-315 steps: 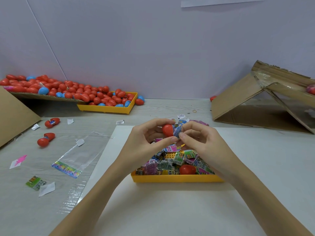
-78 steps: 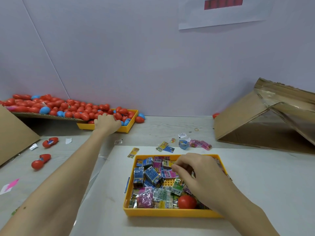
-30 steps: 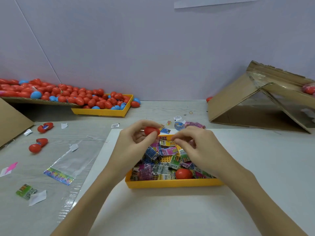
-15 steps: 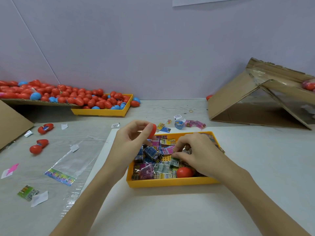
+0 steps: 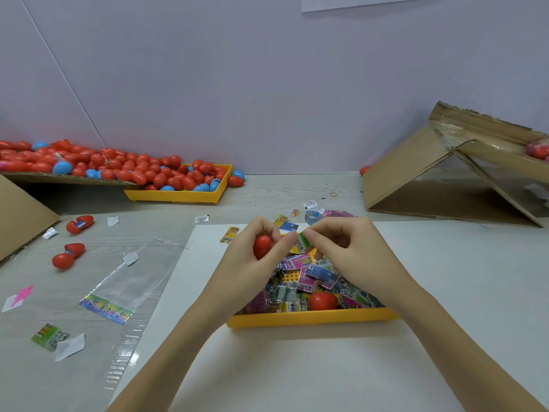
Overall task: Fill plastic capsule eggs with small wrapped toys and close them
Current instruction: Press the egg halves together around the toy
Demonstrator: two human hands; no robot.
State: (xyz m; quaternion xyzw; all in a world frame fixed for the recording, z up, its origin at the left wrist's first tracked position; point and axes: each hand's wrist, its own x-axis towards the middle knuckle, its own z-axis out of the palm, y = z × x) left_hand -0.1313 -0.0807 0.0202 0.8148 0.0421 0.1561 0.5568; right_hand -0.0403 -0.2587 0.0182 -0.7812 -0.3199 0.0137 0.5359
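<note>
My left hand (image 5: 248, 263) holds a red capsule egg (image 5: 262, 245) in curled fingers above the near yellow tray (image 5: 312, 318). My right hand (image 5: 347, 251) pinches a small green wrapped toy (image 5: 304, 239) right beside the egg. The tray holds several colourful wrapped toys (image 5: 306, 275) and one red egg half (image 5: 323, 300). I cannot tell whether the held egg is open.
A second yellow tray (image 5: 178, 195) and a cardboard sheet at the back left carry several red and blue eggs (image 5: 118, 166). Two open red eggs (image 5: 69, 255) lie at left, with a clear bag (image 5: 118, 289) and paper scraps. A folded cardboard box (image 5: 451, 171) stands at right.
My right hand lifted out of the tray with a green wrapped toy and came up to the red egg held in my left hand.
</note>
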